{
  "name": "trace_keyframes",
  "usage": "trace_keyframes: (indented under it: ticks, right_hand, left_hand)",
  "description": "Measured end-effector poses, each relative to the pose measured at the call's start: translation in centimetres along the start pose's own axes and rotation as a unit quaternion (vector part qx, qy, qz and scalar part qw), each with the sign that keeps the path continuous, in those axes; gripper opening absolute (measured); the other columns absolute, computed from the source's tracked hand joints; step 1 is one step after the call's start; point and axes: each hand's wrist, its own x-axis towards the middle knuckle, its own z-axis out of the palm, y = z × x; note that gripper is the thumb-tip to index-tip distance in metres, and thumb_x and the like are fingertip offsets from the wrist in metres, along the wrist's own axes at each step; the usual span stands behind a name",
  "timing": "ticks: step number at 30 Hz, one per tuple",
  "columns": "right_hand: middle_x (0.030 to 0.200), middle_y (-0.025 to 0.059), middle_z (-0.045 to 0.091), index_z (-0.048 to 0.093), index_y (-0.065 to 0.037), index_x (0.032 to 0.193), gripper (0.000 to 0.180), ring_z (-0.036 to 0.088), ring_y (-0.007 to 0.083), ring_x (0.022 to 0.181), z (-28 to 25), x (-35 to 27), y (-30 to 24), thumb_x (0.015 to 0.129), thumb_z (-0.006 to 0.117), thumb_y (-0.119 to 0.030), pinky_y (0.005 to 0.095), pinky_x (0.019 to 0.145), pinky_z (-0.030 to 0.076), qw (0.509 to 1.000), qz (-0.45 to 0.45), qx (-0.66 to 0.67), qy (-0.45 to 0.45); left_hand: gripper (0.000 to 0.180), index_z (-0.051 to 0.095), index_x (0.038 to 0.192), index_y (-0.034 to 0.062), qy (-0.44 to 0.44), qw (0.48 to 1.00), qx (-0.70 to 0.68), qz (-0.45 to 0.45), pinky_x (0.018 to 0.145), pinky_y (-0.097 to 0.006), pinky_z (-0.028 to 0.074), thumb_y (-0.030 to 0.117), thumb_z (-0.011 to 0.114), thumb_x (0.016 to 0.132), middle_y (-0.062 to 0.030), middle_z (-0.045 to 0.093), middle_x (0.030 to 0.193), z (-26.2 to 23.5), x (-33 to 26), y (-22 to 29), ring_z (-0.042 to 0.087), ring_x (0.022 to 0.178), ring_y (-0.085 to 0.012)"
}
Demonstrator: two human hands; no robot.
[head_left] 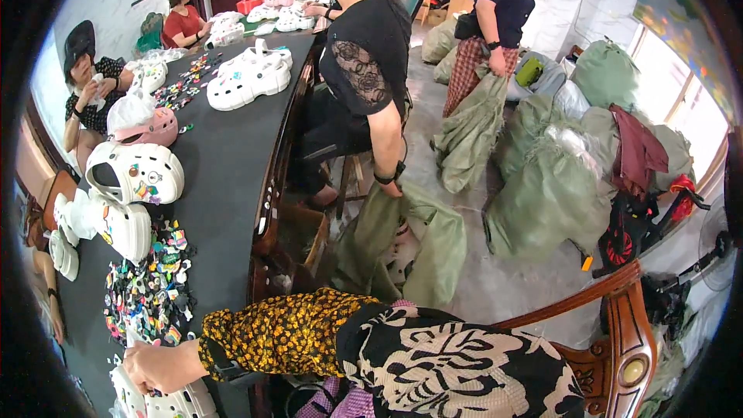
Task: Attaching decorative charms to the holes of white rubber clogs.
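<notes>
Running up the left of the view, the long black table (224, 162) carries everything the hands deal with: white foam clogs in pairs and heaps, one group (249, 76) far up the top, a nearer cluster (128, 193) at the left edge, and between that and the wearer a scatter of small coloured shoe charms (147, 290). Beside the table stand green sacks (557, 186), one held open by a person in black (364, 54), with a carved wooden chair (619, 333) at lower right. At the table's near end the left hand (159, 368), reaching out of a yellow-flowered sleeve (282, 333), rests closed over the top of a white clog (166, 402) lying at the bottom-left edge of the picture; the fingers curl over its upper, so the hand appears clamped on it, though the far side of the grip is hidden. The right hand is not visible anywhere, so its state cannot be told. The clog looks light and springy, moulded foam with vent holes, unlikely to break and not slippery; its thick sole or heel strap would give the firmest hold. Those charms look hard, tiny and easily scattered, best pinched singly between fingertips.
</notes>
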Motion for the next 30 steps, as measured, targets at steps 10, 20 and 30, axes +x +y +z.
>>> trace_keyframes:
  ticks: [10,20,30]
  right_hand:
    - [0.073,0.0004,0.057,0.065,-0.014,0.062,0.007,0.051,0.0231,0.086,-2.1,0.2,-2.3,0.065,0.064,-0.008,0.0378,0.080,0.036,0.999,0.030,0.023,-0.026]
    - [0.075,0.0005,0.059,0.065,-0.014,0.063,0.009,0.050,0.0229,0.090,-2.3,0.0,-2.5,0.067,0.064,-0.006,0.0392,0.082,0.036,0.998,0.043,0.028,-0.035]
    - [0.075,0.0016,0.059,0.065,-0.013,0.061,0.010,0.052,0.0236,0.089,-2.3,0.1,-2.2,0.066,0.065,-0.004,0.0384,0.083,0.036,0.998,0.033,0.045,-0.039]
  left_hand:
    - [0.014,0.067,0.092,-0.0035,-0.034,0.999,0.006,-0.012,0.073,-0.041,0.050,-0.004,0.055,0.086,-0.0220,0.066,0.086,-0.5,0.2,0.6,0.062,0.077,-0.0363]
    - [0.017,0.067,0.096,-0.0047,-0.081,0.994,0.004,-0.070,0.080,-0.040,0.050,-0.006,0.056,0.083,-0.0244,0.066,0.096,-1.2,0.3,1.6,0.064,0.088,-0.0354]
    - [0.020,0.067,0.099,-0.0040,-0.046,0.998,-0.002,-0.052,0.079,-0.041,0.051,-0.004,0.056,0.082,-0.0223,0.066,0.093,-0.7,0.1,1.2,0.063,0.085,-0.0364]
